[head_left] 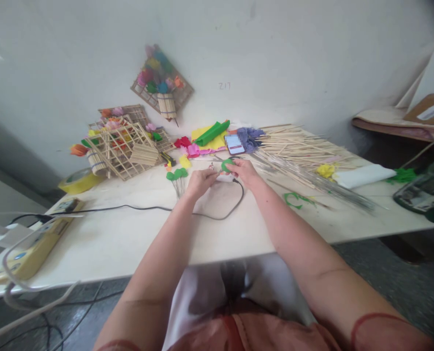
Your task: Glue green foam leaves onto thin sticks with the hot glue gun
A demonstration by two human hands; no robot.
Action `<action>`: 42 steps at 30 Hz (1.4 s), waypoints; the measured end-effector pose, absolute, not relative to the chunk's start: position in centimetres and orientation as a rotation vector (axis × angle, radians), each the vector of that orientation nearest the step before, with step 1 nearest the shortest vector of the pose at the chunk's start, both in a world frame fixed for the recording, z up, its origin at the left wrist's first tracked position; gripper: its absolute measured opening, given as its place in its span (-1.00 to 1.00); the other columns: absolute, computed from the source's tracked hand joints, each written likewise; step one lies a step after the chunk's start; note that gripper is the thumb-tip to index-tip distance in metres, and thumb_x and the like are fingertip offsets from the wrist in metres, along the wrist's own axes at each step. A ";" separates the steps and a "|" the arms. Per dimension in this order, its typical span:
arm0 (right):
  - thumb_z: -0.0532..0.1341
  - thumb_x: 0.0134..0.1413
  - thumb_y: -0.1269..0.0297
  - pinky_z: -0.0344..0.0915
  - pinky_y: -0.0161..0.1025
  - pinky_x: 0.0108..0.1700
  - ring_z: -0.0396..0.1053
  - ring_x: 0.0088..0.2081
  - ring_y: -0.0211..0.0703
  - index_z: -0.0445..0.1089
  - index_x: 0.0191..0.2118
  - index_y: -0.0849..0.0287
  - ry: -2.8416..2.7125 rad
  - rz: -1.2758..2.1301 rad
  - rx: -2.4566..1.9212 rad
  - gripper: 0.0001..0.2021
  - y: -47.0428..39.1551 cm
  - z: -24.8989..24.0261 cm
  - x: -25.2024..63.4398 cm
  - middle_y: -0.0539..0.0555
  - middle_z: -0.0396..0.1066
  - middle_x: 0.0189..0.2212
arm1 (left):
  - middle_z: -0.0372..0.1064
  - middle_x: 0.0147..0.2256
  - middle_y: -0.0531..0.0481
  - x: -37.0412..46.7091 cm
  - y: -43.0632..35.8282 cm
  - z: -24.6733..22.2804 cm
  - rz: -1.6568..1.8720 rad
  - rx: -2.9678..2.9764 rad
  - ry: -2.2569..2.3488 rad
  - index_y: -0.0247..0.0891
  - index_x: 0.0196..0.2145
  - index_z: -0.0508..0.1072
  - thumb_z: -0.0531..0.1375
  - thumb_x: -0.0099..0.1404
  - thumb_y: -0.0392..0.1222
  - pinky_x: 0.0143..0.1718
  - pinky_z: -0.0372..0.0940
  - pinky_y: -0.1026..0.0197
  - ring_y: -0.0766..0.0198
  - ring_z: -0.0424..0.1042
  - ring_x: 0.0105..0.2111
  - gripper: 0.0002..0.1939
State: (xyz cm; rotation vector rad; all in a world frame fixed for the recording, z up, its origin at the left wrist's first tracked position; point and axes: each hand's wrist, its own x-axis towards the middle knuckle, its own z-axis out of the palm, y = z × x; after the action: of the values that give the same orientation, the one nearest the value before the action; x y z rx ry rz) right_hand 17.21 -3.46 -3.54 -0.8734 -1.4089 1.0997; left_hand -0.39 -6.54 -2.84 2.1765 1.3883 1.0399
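Both hands are over the middle of the white table, close together. My right hand point(244, 172) pinches a small round green paper piece point(227, 165). My left hand point(201, 182) is closed just left of it, with its fingertips pressed together; what they hold is too small to make out. Left of my left hand lie several green paper pieces point(177, 173) on thin wire stems. Behind my hands are a phone point(235, 145), a green paper roll point(213, 133) and yellow paper point(199, 132).
Wooden lattice panels with paper flowers point(123, 141) stand at the back left. Yellow tape point(80, 181) and a power strip point(41, 241) are at left. A black cable point(129, 207) crosses the table. Thin sticks point(300, 146), wires point(333, 187) and a white roll point(365, 175) lie right.
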 end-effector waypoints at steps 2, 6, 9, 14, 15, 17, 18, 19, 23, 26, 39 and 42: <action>0.31 -0.30 0.08 -0.07 -0.35 -0.60 0.02 -0.66 -0.41 0.34 -0.58 0.24 -1.439 1.097 -0.852 -0.71 -3.5 -3.5 17.4 -0.06 0.26 -0.71 | 0.23 -0.66 0.09 -0.5 -6.6 -2.8 1.005 2.039 1.316 -0.32 -0.52 0.45 0.11 0.17 -0.07 -0.52 0.07 0.34 0.42 0.16 -0.61 -0.72; 0.30 -0.25 0.11 -0.04 -0.36 -0.59 0.04 -0.65 -0.40 0.38 -0.53 0.24 -1.484 1.102 -0.812 -0.74 -3.5 -3.3 17.9 -0.06 0.27 -0.69 | 0.22 -0.63 0.10 -0.8 -7.0 -2.3 0.897 1.733 1.163 -0.35 -0.32 0.44 0.19 0.10 -0.02 -0.65 -0.07 0.36 0.50 0.03 -0.68 -0.68; 0.29 -0.21 0.11 0.01 -0.36 -0.57 0.08 -0.62 -0.38 0.41 -0.50 0.24 -1.516 1.120 -0.785 -0.74 -3.5 -3.3 18.2 -0.05 0.30 -0.65 | 0.24 -0.58 0.07 -1.0 -7.3 -2.0 0.820 1.577 0.973 -0.37 -0.22 0.40 0.22 0.09 -0.01 -0.68 -0.11 0.37 0.54 0.00 -0.69 -0.61; 0.30 -0.21 0.14 0.09 -0.35 -0.55 0.13 -0.60 -0.38 0.43 -0.46 0.23 -1.573 1.159 -0.737 -0.76 -3.2 -3.5 18.7 -0.05 0.31 -0.60 | 0.29 -0.53 0.01 -1.2 -7.5 -2.0 0.743 1.491 0.826 -0.39 -0.25 0.40 0.22 0.10 0.01 -0.61 0.08 0.35 0.46 0.20 -0.61 -0.61; 0.30 -0.22 0.14 0.09 -0.35 -0.54 0.13 -0.60 -0.38 0.44 -0.46 0.23 -1.577 1.166 -0.742 -0.76 -3.2 -3.6 18.8 -0.05 0.31 -0.60 | 0.30 -0.54 0.01 -1.3 -7.5 -2.0 0.729 1.485 0.828 -0.39 -0.24 0.41 0.23 0.09 0.01 -0.59 0.11 0.35 0.45 0.22 -0.60 -0.60; 0.31 -0.24 0.14 0.11 -0.35 -0.53 0.15 -0.59 -0.37 0.45 -0.45 0.23 -1.584 1.180 -0.757 -0.76 -3.1 -3.7 18.8 -0.05 0.31 -0.60 | 0.31 -0.55 0.02 -1.3 -7.5 -2.0 0.694 1.496 0.837 -0.39 -0.24 0.42 0.23 0.10 0.01 -0.56 0.13 0.33 0.44 0.25 -0.59 -0.60; 0.32 -0.25 0.15 0.12 -0.35 -0.53 0.16 -0.59 -0.37 0.45 -0.45 0.23 -1.588 1.189 -0.765 -0.76 -3.1 -3.7 18.8 -0.05 0.31 -0.60 | 0.32 -0.55 0.01 -1.3 -7.6 -2.0 0.671 1.508 0.841 -0.38 -0.24 0.42 0.22 0.10 0.01 -0.55 0.14 0.33 0.43 0.26 -0.59 -0.61; 0.33 -0.26 0.15 0.13 -0.34 -0.52 0.16 -0.58 -0.36 0.45 -0.46 0.23 -1.592 1.199 -0.769 -0.76 -3.2 -3.6 18.8 -0.05 0.31 -0.60 | 0.33 -0.54 0.00 -1.4 -7.6 -2.0 0.647 1.518 0.840 -0.38 -0.26 0.42 0.22 0.10 0.01 -0.54 0.14 0.33 0.43 0.27 -0.59 -0.62; 0.35 -0.31 0.19 0.14 -0.35 -0.51 0.19 -0.55 -0.35 0.45 -0.50 0.24 -1.609 1.230 -0.763 -0.77 -3.6 -3.2 18.8 -0.05 0.30 -0.61 | 0.39 -0.52 -0.06 -1.4 -7.7 -2.0 0.570 1.478 0.802 -0.39 -0.31 0.42 0.26 0.07 -0.01 -0.49 0.17 0.31 0.39 0.33 -0.56 -0.64; 0.34 -0.30 0.20 0.14 -0.34 -0.50 0.17 -0.57 -0.36 0.44 -0.52 0.25 -1.628 1.240 -0.742 -0.79 -4.0 -2.9 18.8 -0.05 0.29 -0.62 | 0.40 -0.53 -0.08 -1.5 -7.7 -2.0 0.538 1.437 0.767 -0.41 -0.25 0.44 0.26 0.07 -0.02 -0.52 0.17 0.30 0.37 0.34 -0.58 -0.60; 0.35 -0.32 0.22 0.15 -0.33 -0.48 0.19 -0.57 -0.35 0.45 -0.53 0.23 -1.627 1.313 -0.682 -0.81 -4.3 -2.5 19.2 -0.04 0.32 -0.61 | 0.33 -0.56 -0.03 -1.3 -8.2 -1.9 0.539 1.413 0.668 -0.41 -0.17 0.47 0.23 0.11 -0.02 -0.49 0.16 0.30 0.41 0.27 -0.59 -0.58; 0.36 -0.33 0.24 0.16 -0.33 -0.48 0.20 -0.56 -0.35 0.46 -0.52 0.23 -1.607 1.341 -0.667 -0.82 -4.4 -2.4 19.2 -0.04 0.34 -0.59 | 0.33 -0.57 -0.02 -1.2 -8.2 -2.0 0.517 1.395 0.647 -0.42 -0.21 0.49 0.25 0.09 -0.05 -0.49 0.15 0.30 0.40 0.28 -0.58 -0.61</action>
State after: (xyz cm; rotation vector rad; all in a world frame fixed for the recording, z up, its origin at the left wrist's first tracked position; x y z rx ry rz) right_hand 19.15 -4.36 -2.41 -0.6674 -1.6070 1.3410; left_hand -1.18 -8.21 -1.96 1.3950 0.6475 0.5170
